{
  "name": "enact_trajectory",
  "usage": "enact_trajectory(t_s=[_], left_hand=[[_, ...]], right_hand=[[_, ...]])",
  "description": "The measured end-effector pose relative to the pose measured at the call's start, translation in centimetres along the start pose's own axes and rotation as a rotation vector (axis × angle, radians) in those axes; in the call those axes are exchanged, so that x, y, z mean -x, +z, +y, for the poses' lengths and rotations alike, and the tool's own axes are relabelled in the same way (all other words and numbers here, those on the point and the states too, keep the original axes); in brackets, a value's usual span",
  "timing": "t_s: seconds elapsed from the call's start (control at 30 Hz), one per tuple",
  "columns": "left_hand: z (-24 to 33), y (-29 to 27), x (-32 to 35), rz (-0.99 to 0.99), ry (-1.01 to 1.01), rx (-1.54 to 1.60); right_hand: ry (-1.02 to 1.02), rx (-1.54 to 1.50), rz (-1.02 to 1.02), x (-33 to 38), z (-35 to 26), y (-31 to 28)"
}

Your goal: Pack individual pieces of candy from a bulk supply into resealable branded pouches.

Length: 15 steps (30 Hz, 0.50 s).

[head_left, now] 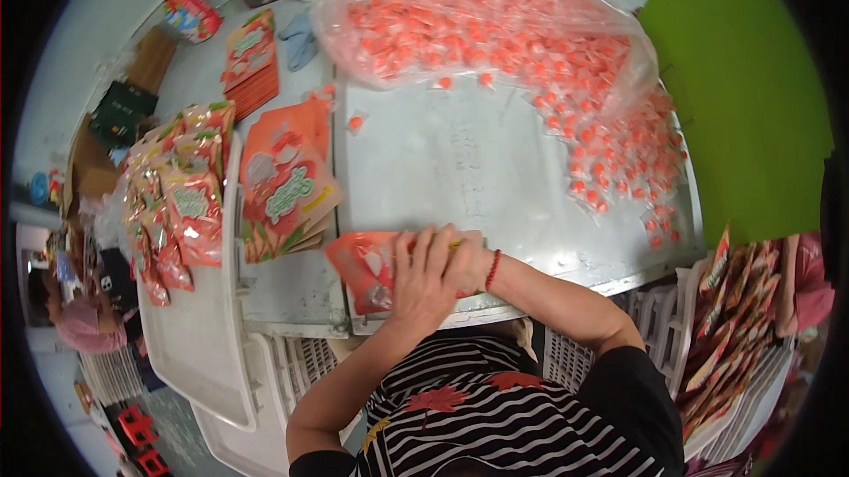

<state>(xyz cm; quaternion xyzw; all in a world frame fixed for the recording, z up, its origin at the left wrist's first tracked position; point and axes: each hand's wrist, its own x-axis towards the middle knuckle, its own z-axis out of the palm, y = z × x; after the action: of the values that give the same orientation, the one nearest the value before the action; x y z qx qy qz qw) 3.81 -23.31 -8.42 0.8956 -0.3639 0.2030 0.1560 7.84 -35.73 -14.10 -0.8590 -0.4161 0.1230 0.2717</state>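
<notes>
On the near edge of the metal table, an orange-red printed pouch (361,267) lies under both my hands. My left hand (421,278) rests flat across the pouch, its fingers stretched out and a little apart. Against it, at the pouch's right end, is my right hand (467,263), a red bead bracelet on its wrist; its fingers are mostly hidden behind the left hand. A stack of flat pouches (287,181) lies just left of my hands. Farther off, a large clear bag (482,22) spills small wrapped orange candies (610,154) over the table's right side.
Filled pouches (190,203) are heaped on a white tray (190,344) at the left. Another pouch stack (251,61) and a blue cloth (299,39) lie behind. A green panel (743,106) borders the right side, with a crate of upright pouches (734,335) below it.
</notes>
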Motion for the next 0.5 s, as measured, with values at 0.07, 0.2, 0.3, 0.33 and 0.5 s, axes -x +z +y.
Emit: enact_trajectory(t_s=[0.07,0.2,0.3,0.33,0.5], left_hand=[[-0.1,-0.6,-1.0,0.064,0.002,-0.012],[-0.8,-1.3,-0.8,0.101,-0.02,0.032],[-1.8,-2.6,-0.3,-0.065,-0.231,0.048],[-2.3,-3.8,-0.5,-0.067,-0.24,0.045],[-2.9,-9.0,-4.1,0.104,-0.273,0.097]], right_hand=[[-0.296,-0.325,0.24,0.5,-0.4,-2.0],[0.294,-1.672,-0.217,1.5,-1.2,-4.5],[0.001,-1.308,-0.097,2.8,-0.5,-8.0],[0.153,-1.28,0.03,3.7,-0.1,-10.1],[0.613,0.259,0.879,9.1,9.5,-13.8]])
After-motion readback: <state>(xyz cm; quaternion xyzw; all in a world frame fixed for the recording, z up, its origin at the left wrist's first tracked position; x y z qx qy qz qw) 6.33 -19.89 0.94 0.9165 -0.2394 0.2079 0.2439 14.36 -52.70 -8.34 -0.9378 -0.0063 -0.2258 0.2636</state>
